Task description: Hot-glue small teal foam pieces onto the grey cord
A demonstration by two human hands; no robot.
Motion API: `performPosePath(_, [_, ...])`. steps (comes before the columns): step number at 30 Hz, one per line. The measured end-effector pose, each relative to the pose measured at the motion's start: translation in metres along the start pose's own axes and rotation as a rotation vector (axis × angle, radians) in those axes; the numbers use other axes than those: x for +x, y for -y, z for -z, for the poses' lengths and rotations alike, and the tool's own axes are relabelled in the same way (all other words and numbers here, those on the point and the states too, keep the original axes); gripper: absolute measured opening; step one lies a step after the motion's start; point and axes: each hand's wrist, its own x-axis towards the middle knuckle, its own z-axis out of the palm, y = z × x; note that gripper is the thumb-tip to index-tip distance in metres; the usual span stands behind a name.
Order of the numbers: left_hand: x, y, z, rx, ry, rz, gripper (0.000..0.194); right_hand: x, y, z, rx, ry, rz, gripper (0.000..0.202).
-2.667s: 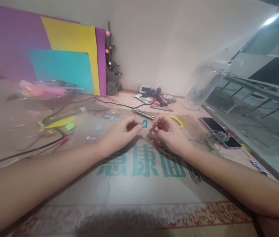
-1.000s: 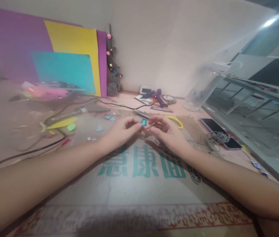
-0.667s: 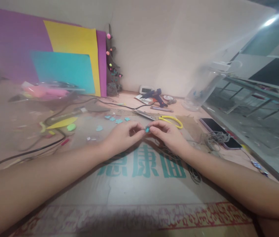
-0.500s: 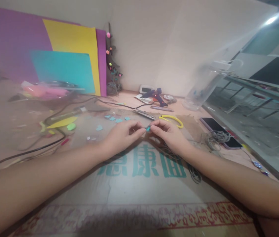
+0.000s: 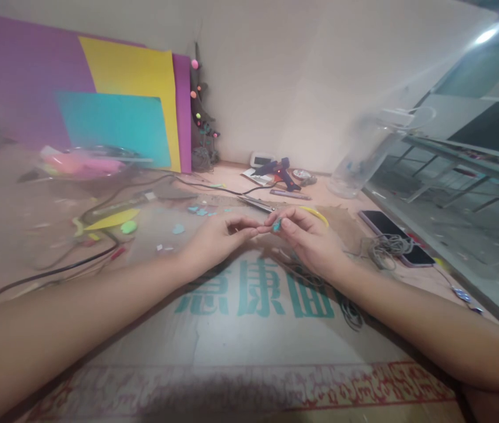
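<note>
Small teal foam piece (image 5: 277, 224) sits pinched in right hand (image 5: 308, 241) fingers, just above the cardboard sheet (image 5: 249, 317) on the bench. Left hand (image 5: 214, 239) fingers closed to a point, tips touching right fingertips beside the piece; holding anything, can't tell. Yellow-handled scissors (image 5: 291, 210) lie just behind. Risk: tiny piece slips or bends if the pinch shifts, dropping among teal scraps (image 5: 200, 210).

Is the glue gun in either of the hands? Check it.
No, the glue gun lies far back on the table; the right hand pinches a small teal piece.
</note>
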Motion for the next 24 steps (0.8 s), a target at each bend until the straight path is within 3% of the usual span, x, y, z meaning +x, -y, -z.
performPosePath(6, [-0.0001, 0.0004, -0.0006, -0.124, 0.062, 0.094, 0.025, -0.0013, 0.0001, 0.0045, -0.060, 0.063, 0.062, 0.015])
performPosePath(16, [-0.0039, -0.0002, 0.0010, -0.036, 0.159, -0.047, 0.019, -0.0040, 0.0047, 0.0022, -0.101, 0.111, 0.107, 0.013])
performPosePath(20, [-0.0032, -0.0018, -0.0012, -0.061, 0.122, -0.003, 0.011, -0.0025, 0.0050, -0.0005, -0.022, 0.058, 0.054, 0.015])
performPosePath(24, [-0.0024, -0.0031, -0.0007, -0.090, 0.036, 0.035, 0.012, 0.0015, 0.0050, -0.0010, 0.065, -0.075, -0.036, 0.022])
